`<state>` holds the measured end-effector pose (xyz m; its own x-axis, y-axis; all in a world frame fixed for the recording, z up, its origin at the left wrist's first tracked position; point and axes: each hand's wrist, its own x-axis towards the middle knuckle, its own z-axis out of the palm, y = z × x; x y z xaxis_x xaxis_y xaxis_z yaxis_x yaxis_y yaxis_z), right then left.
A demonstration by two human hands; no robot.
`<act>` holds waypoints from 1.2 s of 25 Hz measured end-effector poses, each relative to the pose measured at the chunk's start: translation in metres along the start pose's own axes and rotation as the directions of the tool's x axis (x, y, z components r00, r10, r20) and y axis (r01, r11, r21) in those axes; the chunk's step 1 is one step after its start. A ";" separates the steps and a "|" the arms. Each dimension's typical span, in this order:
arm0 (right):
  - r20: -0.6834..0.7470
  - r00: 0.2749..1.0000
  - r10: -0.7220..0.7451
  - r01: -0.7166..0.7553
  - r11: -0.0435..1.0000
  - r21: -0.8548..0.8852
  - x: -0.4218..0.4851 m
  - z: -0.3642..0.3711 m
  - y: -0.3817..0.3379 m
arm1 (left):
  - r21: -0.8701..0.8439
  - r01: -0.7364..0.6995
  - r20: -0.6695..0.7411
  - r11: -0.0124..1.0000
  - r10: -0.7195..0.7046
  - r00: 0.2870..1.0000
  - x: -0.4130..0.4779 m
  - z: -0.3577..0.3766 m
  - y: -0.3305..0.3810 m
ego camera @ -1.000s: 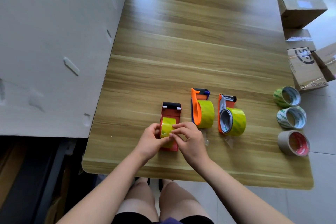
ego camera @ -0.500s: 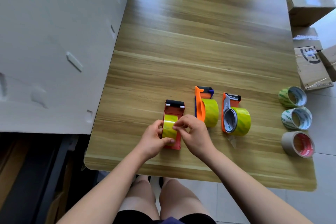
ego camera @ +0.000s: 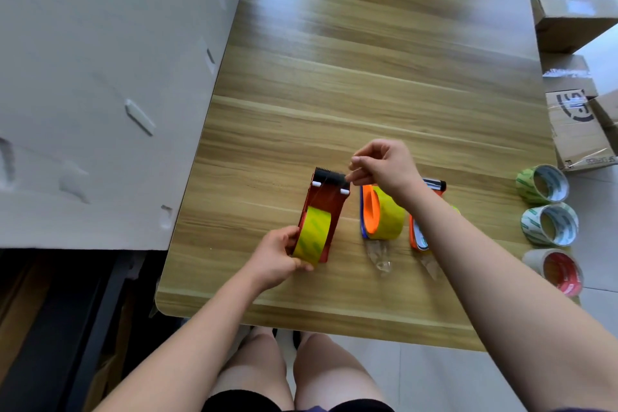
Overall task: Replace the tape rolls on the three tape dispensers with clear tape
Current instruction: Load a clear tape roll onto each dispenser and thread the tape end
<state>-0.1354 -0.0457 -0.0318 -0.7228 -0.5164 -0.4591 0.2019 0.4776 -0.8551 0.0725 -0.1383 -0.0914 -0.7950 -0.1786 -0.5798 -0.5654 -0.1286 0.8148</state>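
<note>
A red tape dispenser (ego camera: 326, 202) lies on the wooden table (ego camera: 368, 77) with a yellow-green tape roll (ego camera: 312, 237) in it. My left hand (ego camera: 276, 254) grips that roll and the dispenser's near end. My right hand (ego camera: 384, 167) is raised over the black cutter end, pinching what looks like the tape's thin free end. To the right stand an orange-and-blue dispenser (ego camera: 369, 214) with its own yellow-green roll (ego camera: 389, 219), and a third orange dispenser (ego camera: 418, 234), mostly hidden by my right forearm.
Three loose rolls sit at the table's right edge: a green-striped roll (ego camera: 541, 187), a second green-striped roll (ego camera: 548, 224), a beige roll with a red core (ego camera: 555, 269). Cardboard boxes (ego camera: 575, 3) lie beyond. A white board (ego camera: 100, 77) covers the left. Crumpled clear tape (ego camera: 379, 256) lies by the dispensers.
My right hand has left the roll and moved up past the cutter, drawing the tape end along the red dispenser. My left hand still holds the roll.
</note>
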 end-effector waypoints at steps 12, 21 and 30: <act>-0.122 0.950 0.286 -0.310 0.906 -0.287 0.027 -0.004 0.008 | -0.123 0.241 -0.079 0.963 -0.251 0.965 0.024 0.013 0.032; -0.126 0.957 0.261 -0.283 0.938 -0.201 0.021 -0.021 0.005 | -0.243 0.172 0.184 0.955 -0.129 0.974 -0.014 -0.002 0.016; -0.135 0.952 0.276 -0.300 0.931 -0.209 0.001 -0.034 0.002 | -0.216 0.100 -0.005 0.971 -0.103 0.995 -0.031 0.021 0.031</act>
<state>-0.1585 -0.0214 -0.0259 -0.7215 -0.2634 -0.6404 0.2665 0.7479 -0.6079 0.0751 -0.1159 -0.0475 -0.7313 -0.1694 -0.6607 -0.5807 -0.3536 0.7333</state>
